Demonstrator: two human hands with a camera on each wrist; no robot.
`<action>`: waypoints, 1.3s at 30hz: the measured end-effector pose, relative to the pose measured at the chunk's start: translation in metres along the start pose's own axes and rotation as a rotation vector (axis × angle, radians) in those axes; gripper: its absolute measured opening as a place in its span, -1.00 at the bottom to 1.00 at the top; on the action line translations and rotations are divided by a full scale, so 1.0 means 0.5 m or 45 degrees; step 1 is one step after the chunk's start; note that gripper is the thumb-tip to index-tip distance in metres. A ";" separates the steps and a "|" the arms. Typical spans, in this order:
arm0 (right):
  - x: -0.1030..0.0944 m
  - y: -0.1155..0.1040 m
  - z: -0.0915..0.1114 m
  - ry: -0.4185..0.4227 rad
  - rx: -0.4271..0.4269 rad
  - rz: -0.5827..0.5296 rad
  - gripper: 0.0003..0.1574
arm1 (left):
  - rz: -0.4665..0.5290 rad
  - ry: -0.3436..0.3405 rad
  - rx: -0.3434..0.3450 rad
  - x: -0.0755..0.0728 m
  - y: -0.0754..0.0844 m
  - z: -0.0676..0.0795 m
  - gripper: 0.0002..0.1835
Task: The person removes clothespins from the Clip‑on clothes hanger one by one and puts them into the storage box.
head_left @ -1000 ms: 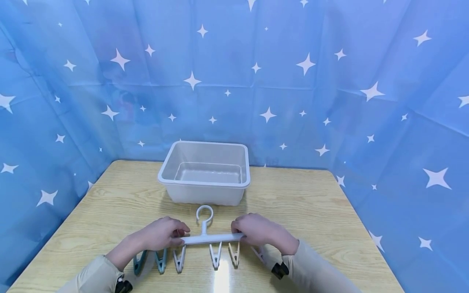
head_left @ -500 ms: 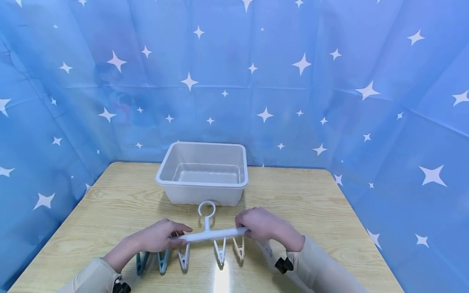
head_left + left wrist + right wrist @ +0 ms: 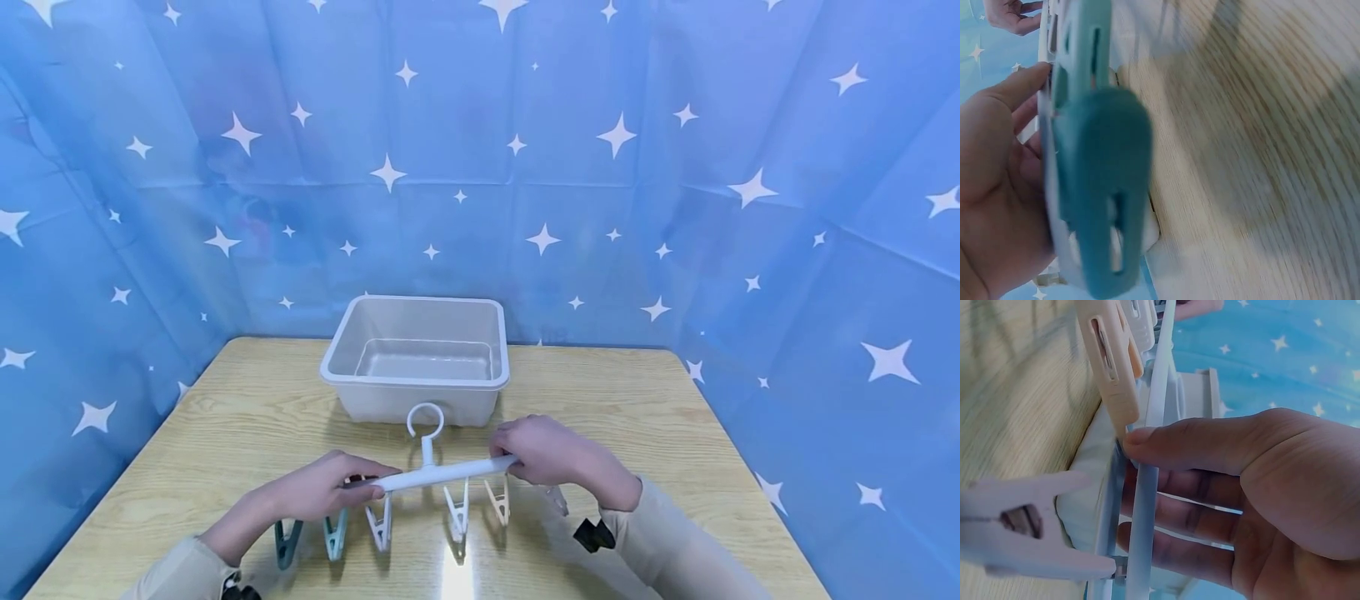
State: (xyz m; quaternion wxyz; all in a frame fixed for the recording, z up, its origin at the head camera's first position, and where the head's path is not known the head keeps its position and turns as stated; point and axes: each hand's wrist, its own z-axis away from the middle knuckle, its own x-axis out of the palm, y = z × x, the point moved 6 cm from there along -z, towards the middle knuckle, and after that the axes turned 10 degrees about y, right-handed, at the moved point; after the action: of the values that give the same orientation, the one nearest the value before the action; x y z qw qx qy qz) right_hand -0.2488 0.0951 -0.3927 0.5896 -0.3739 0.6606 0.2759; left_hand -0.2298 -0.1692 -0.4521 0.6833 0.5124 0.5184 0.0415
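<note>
A white clip hanger (image 3: 442,476) is held in front of me by both hands, its bar slanting up to the right and its round hook (image 3: 426,419) upward. My left hand (image 3: 324,486) grips the left part of the bar, thumb at the front. On the right part, my right hand (image 3: 553,452) pinches the bar; the right wrist view shows its thumb (image 3: 1185,447) against it. Several clips dangle below: a dark teal clip (image 3: 287,546), a lighter teal clip (image 3: 335,536), pale clips, a cream clip (image 3: 498,502) and a pinkish clip (image 3: 1029,528). The hands hide the bar's ends.
A grey-white plastic basin (image 3: 420,397) stands behind the hanger, its front wall partly overlapped by the hook. Both are over a light wood table (image 3: 615,400). A blue star-patterned curtain (image 3: 465,150) closes off the back and sides.
Both hands keep hold of the hanger. Its right side and hook have risen and shifted right with the right hand, so the bar tilts more; the clips now swing clearer below it.
</note>
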 end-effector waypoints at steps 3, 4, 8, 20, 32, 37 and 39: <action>-0.003 0.002 0.001 0.000 0.007 0.012 -0.85 | 0.034 -0.009 -0.004 0.000 -0.002 0.002 -0.58; -0.004 0.002 0.001 0.004 0.011 0.015 -0.84 | 0.040 -0.009 0.000 0.000 -0.001 0.003 -0.58; -0.013 0.007 0.003 0.050 0.033 0.034 -0.83 | 0.056 0.022 0.024 -0.004 0.001 0.001 -0.59; -0.051 0.019 0.007 0.167 0.080 -0.063 -0.80 | 0.107 0.095 0.047 -0.017 0.009 0.005 -0.59; -0.081 0.041 0.018 0.240 0.146 -0.141 -0.83 | 0.080 0.132 0.062 -0.021 0.015 0.013 -0.60; -0.105 0.057 0.029 0.307 0.210 -0.174 -0.80 | 0.050 0.184 0.079 -0.029 0.017 0.012 -0.61; -0.115 0.066 0.033 0.337 0.245 -0.193 -0.78 | 0.024 0.207 0.088 -0.033 0.019 0.012 -0.61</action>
State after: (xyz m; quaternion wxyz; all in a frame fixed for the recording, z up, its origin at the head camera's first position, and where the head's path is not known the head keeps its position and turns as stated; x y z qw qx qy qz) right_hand -0.2650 0.1369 -0.3410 0.5497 -0.3974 0.7258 0.1147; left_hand -0.2284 -0.1783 -0.4347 0.6204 0.5355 0.5685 0.0716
